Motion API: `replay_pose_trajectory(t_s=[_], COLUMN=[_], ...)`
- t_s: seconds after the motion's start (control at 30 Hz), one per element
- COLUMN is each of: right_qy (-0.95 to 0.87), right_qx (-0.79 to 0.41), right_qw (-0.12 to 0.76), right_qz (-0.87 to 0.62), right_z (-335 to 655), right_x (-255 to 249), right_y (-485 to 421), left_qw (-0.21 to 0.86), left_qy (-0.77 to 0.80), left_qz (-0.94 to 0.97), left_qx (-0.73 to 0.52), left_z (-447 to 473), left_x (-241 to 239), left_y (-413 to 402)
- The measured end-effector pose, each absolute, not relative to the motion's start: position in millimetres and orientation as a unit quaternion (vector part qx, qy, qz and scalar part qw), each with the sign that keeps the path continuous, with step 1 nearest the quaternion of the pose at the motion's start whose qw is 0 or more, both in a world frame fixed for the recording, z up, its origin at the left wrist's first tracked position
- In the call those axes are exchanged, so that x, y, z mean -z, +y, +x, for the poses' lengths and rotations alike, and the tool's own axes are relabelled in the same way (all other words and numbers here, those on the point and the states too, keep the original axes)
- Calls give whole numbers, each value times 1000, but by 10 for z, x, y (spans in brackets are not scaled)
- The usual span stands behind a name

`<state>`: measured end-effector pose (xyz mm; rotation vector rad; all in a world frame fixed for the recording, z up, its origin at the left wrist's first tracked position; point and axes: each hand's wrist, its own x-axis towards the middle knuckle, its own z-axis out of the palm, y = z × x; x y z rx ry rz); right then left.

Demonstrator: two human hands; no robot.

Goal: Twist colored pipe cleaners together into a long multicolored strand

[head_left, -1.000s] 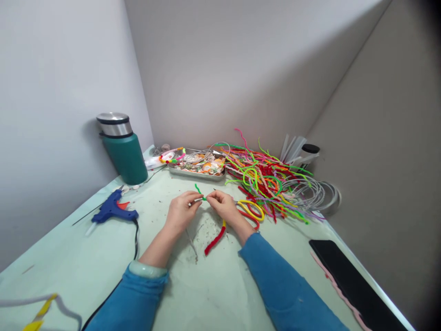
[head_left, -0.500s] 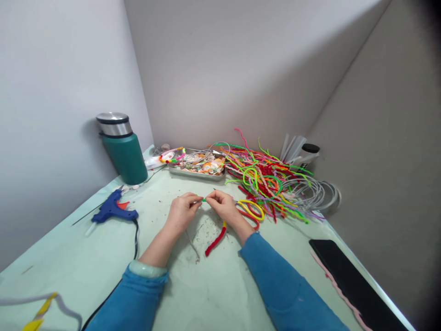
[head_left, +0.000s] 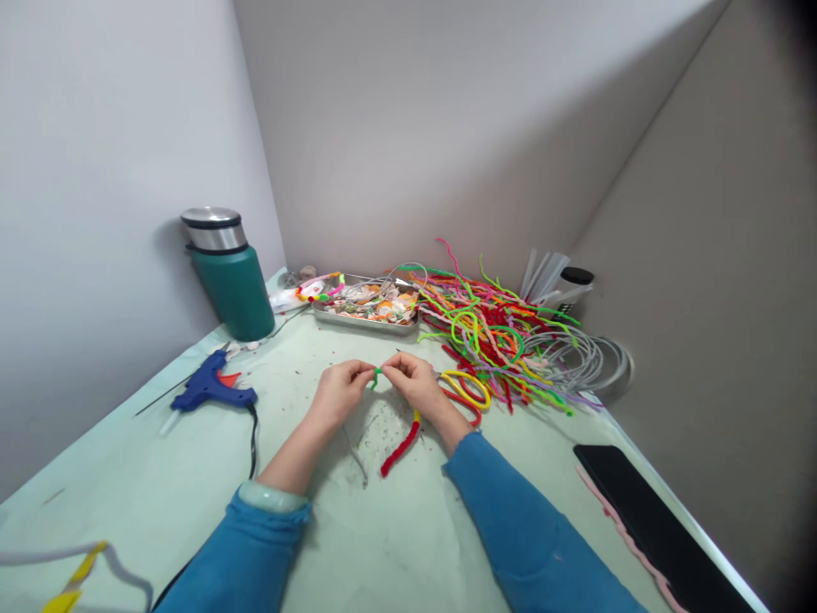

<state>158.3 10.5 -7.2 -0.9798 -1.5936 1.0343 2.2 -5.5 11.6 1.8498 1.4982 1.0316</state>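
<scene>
Both my hands meet over the middle of the table, fingertips pinched close together. Between them shows a short green pipe cleaner (head_left: 375, 380), its free end bent downward. My left hand (head_left: 338, 393) is closed on its left side, and my right hand (head_left: 416, 385) pinches it from the right. A grey wire (head_left: 356, 457) emerges below my left hand. From beneath my right hand a red fuzzy strip (head_left: 400, 451) with a yellow upper part runs down; whether that hand holds it is hidden. Scissors (head_left: 488, 393) with yellow and red handles lie just beyond my right wrist.
A blue glue gun (head_left: 210, 383) with a black cord lies left, near a green bottle (head_left: 233, 289). Behind are a metal tray (head_left: 363, 323) of scraps, a pile of pipe cleaners (head_left: 491, 323) and coiled grey wire (head_left: 600, 362). A black phone-like slab (head_left: 657, 519) lies right.
More of the green pipe cleaner now shows between my fingertips, with an end hanging down. My hands stay in nearly the same place.
</scene>
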Motion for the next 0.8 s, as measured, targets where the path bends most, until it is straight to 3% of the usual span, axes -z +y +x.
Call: replay_pose_trajectory(t_s=[0.2,0.5,0.67,0.8], right_qy=[-649,-649,-653,-646], right_qx=[-432,-433,-429,-429], right_qw=[488,483,483,485], right_qz=[-393,-396,-396,-404], right_z=[1569,1575,1587,1584], right_x=[27,19,59,68], right_y=[80,67,96,109], left_qw=[419,534,521,435], left_qy=[547,504,495,512], left_qz=[610,567,592,644], left_qx=[-391,-372,-364,-365], left_z=[28,45,36,10], left_x=[-98,-174,-183,-127], left_y=[-47,-129,-124,-78])
